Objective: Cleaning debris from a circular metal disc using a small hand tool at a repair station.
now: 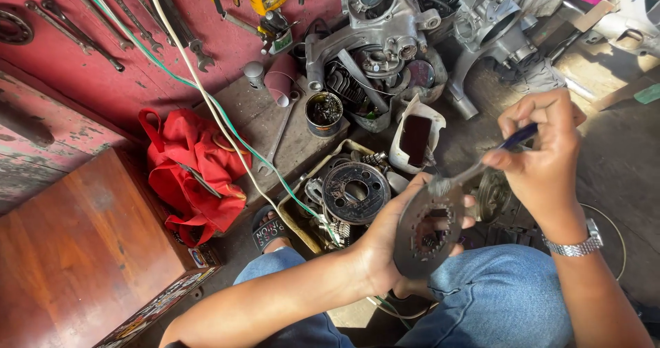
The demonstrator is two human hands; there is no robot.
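Note:
My left hand [385, 245] grips a round grey clutch plate [427, 230] by its lower edge and holds it above my knee. My right hand [543, 159] pinches a toothbrush [481, 166] with a blue handle; its bristle head rests on the plate's upper rim. A metal watch [576, 246] sits on my right wrist. Just left of the plate, a tray [297, 219] holds another toothed disc [355, 192] and several springs and small parts.
A dirty tin can [324, 113] and a cut white plastic container [416, 136] with dark liquid stand beyond the tray. Engine casings [385, 38] crowd the back. A red bag [192, 172], a wooden box [75, 252] and wall-hung wrenches [103, 21] lie left.

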